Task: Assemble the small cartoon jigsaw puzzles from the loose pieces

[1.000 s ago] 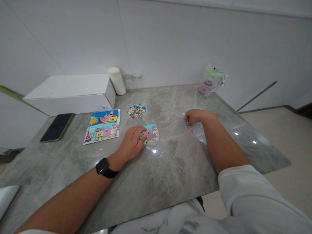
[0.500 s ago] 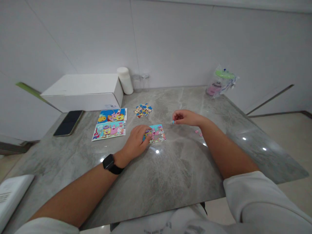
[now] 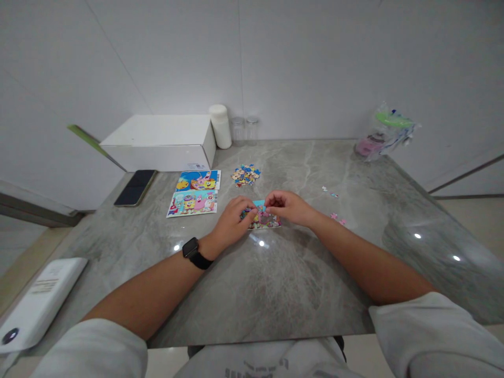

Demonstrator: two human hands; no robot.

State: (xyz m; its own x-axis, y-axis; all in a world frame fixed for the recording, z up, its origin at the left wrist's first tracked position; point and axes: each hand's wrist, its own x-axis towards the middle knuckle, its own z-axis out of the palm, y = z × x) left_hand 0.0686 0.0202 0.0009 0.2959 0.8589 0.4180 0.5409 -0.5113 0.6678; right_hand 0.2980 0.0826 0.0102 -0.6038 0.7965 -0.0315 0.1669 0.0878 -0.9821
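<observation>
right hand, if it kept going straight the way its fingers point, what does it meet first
Most likely the left hand: the right hand points leftward across the small colourful cartoon jigsaw puzzle, fingertips nearly meeting, though depth is unclear.

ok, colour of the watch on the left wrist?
Black watch, band and face alike; shows best in the head view.

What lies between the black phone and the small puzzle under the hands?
Head view: two cartoon picture cards lie between black phone and small puzzle.
</observation>
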